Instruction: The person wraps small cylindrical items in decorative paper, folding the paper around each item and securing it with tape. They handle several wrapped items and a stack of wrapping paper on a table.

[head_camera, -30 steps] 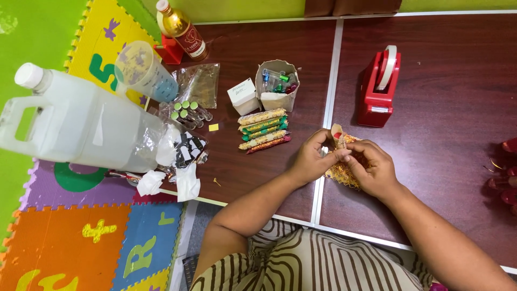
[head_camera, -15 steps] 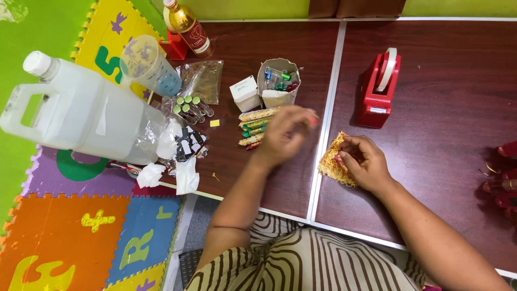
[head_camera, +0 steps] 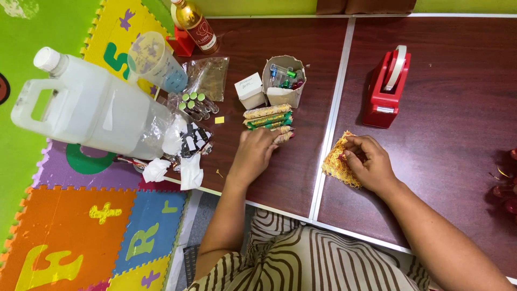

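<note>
My left hand (head_camera: 254, 153) rests on the dark brown table (head_camera: 431, 178) with its fingertips on the nearest of several patterned paper rolls (head_camera: 267, 116), gold, green and red, lying in a row. My right hand (head_camera: 369, 161) presses a folded sheet of gold and red patterned paper (head_camera: 336, 164) flat on the table to the right of the metal seam. I cannot tell whether the left fingers have closed around a roll.
A red tape dispenser (head_camera: 386, 89) stands behind my right hand. A paper cup of small vials (head_camera: 284, 81), a small white box (head_camera: 251, 90), green-capped tubes (head_camera: 195, 103), a large white jug (head_camera: 89, 108), a measuring cup (head_camera: 153, 62) and a bottle (head_camera: 193, 21) crowd the left.
My left hand left the patterned paper, reached left to the rolls and now rests on the nearest one. My right hand keeps the paper down.
</note>
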